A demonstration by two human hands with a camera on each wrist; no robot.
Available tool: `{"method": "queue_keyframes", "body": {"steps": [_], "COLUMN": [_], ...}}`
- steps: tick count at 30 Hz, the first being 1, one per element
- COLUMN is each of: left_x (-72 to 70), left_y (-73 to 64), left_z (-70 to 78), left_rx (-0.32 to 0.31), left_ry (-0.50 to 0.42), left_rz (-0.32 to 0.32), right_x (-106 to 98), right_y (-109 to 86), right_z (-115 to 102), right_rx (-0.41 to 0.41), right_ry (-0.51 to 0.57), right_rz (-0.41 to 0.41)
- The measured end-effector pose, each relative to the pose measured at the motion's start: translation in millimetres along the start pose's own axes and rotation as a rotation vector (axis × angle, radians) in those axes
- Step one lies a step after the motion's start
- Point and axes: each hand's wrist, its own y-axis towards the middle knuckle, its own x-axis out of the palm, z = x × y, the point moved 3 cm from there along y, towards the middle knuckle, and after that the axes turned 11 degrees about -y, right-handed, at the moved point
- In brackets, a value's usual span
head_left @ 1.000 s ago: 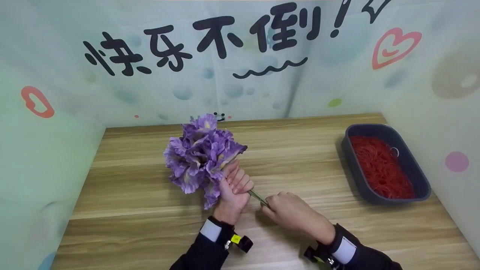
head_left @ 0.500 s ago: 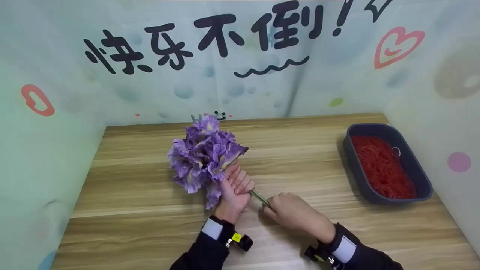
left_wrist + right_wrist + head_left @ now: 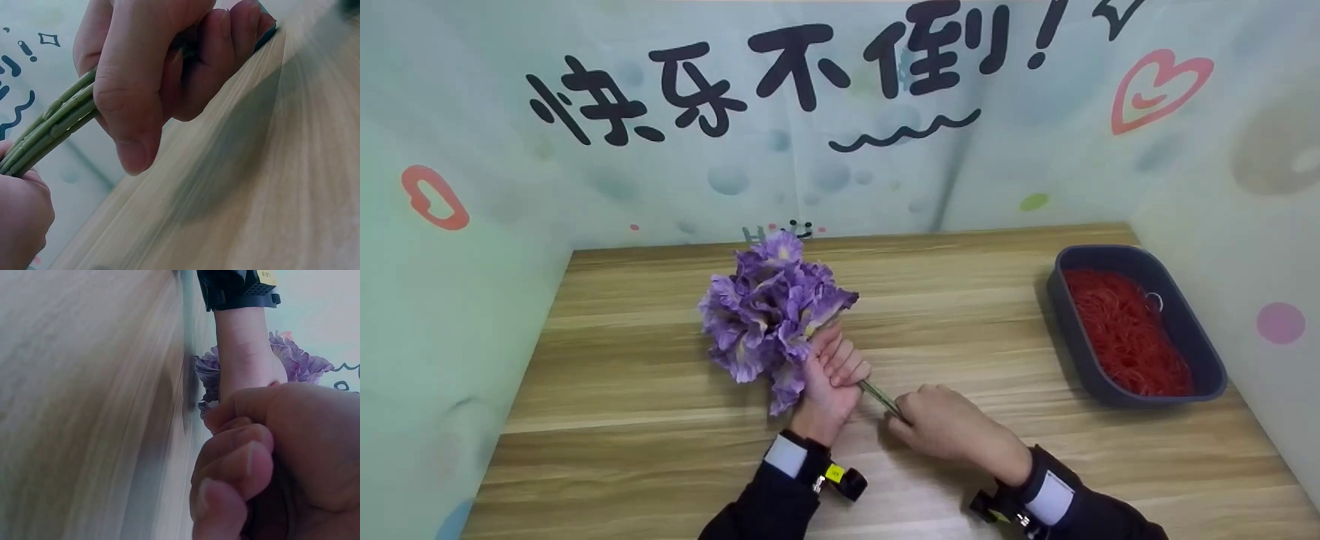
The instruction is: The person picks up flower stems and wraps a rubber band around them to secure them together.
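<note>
A bunch of purple ruffled flowers (image 3: 761, 315) is held over the wooden table, blooms toward the back left. My left hand (image 3: 832, 375) grips its stems just below the blooms. Several green stems (image 3: 53, 126) run side by side between my two hands in the left wrist view. The right hand (image 3: 945, 424) has its fingers curled round the lower part of these stems, hiding their ends. Seen from the right wrist, its curled fingers (image 3: 230, 455) are in front, with purple petals (image 3: 298, 363) behind the left wrist.
A dark blue plastic bin (image 3: 1207, 375) holding a mass of thin red strands (image 3: 1132, 337) stands at the right of the wooden table (image 3: 622, 420). A small pale ring (image 3: 1154, 302) lies in it. Printed cloth walls (image 3: 682, 180) rise around the table's back and sides.
The blooms shift slightly to the right in the head view. Both hands keep their hold on the stems and stay almost in place.
</note>
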Motion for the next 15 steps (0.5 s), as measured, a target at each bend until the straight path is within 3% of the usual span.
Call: {"method": "queue_keyframes", "body": {"steps": [9,15], "left_x": [3.7,10.1], "left_y": [-0.5,0.3], "left_z": [2.8,11.7], "left_rx": [0.024,0.026], "left_ry": [-0.013,-0.059], "left_rz": [0.001,-0.118], "right_x": [-9,-17], "right_y": [-7.6,-13.3], "right_z": [1,-2], "right_rx": [-0.011,-0.108], "right_ry": [0.054,0.009], "right_rz": [-0.041,0.041]}}
